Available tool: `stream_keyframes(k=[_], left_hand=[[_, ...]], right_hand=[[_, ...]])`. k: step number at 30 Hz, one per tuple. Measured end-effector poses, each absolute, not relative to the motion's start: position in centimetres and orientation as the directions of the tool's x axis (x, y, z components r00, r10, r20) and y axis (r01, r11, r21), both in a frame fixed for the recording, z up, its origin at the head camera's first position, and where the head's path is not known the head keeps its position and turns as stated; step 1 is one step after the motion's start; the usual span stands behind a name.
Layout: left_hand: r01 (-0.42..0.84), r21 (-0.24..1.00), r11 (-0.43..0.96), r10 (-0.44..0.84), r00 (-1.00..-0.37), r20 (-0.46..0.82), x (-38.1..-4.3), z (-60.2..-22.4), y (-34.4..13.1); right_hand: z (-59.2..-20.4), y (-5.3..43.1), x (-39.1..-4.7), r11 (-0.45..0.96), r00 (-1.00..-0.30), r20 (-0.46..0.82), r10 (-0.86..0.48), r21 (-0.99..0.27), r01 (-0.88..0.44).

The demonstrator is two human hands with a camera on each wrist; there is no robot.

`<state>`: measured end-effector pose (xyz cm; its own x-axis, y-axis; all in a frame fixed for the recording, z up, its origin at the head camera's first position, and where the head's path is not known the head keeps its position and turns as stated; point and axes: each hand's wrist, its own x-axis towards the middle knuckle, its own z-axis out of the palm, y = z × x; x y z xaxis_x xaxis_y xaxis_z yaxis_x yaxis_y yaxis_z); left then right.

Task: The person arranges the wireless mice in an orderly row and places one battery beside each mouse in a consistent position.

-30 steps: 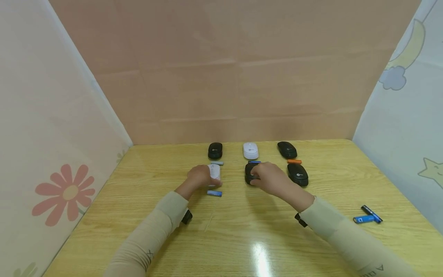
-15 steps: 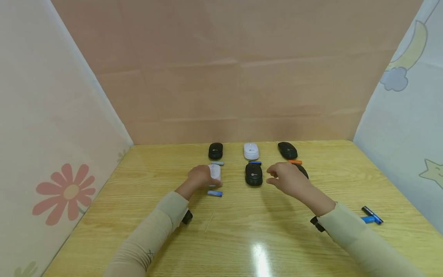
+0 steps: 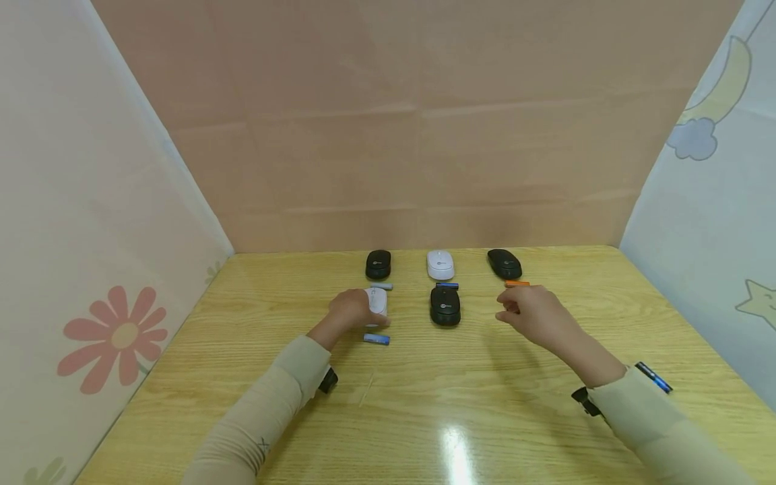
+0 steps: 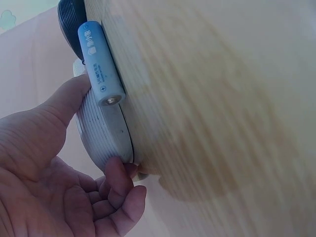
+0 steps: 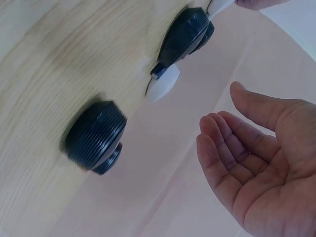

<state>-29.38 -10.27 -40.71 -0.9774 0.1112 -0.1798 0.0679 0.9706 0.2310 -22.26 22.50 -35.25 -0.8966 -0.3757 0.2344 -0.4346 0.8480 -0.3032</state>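
Note:
My left hand (image 3: 350, 310) grips a white computer mouse (image 3: 378, 300) by its sides, thumb and fingertips against its ribbed edge in the left wrist view. In front of that mouse lies a light blue battery (image 4: 100, 64). My right hand (image 3: 538, 315) hovers with nothing in it, fingers loosely bent and apart from the thumb. It covers the front right black mouse (image 5: 96, 134) in the head view, while the right wrist view shows that mouse a short way from the fingertips. The middle black mouse (image 3: 445, 307) sits between my hands.
Along the back stand a black mouse (image 3: 378, 264), a white mouse (image 3: 440, 265) and another black mouse (image 3: 504, 263). Between the rows lie a pale battery (image 3: 382, 286), a blue battery (image 3: 447, 285) and an orange battery (image 3: 517, 283). A dark blue battery (image 3: 653, 377) lies far right.
My right hand has let go of the middle black mouse and moved right, now in front of the right black mouse. My left hand stays on the white mouse.

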Motion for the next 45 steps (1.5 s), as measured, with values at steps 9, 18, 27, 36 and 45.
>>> stream_keyframes(k=[9,18,27,36,45], left_hand=[[0.066,0.229,0.971,0.109,-0.977,-0.182,-29.4,-40.7,-10.3],[0.062,0.222,0.973,0.104,-0.977,-0.185,-29.5,-40.7,-10.3],[0.073,0.227,0.971,0.116,-0.977,-0.181,-29.4,-40.7,-10.3],[0.079,0.231,0.970,0.123,-0.975,-0.184,-29.5,-40.8,-10.3],[0.070,0.232,0.970,0.115,-0.975,-0.188,-29.5,-40.7,-10.3]], right_hand=[[-34.9,24.5,-21.6,0.864,-0.920,0.212,-0.329,-0.327,-0.384],[-34.7,26.0,-21.1,0.877,-0.936,0.194,-0.292,-0.336,-0.343],[-35.0,27.9,-20.6,0.891,-0.930,0.230,-0.287,-0.294,-0.347],[-35.3,30.2,-19.7,0.905,-0.946,0.213,-0.243,-0.302,-0.300],[-35.5,33.0,-18.8,0.924,-0.963,0.172,-0.209,-0.289,-0.252]])
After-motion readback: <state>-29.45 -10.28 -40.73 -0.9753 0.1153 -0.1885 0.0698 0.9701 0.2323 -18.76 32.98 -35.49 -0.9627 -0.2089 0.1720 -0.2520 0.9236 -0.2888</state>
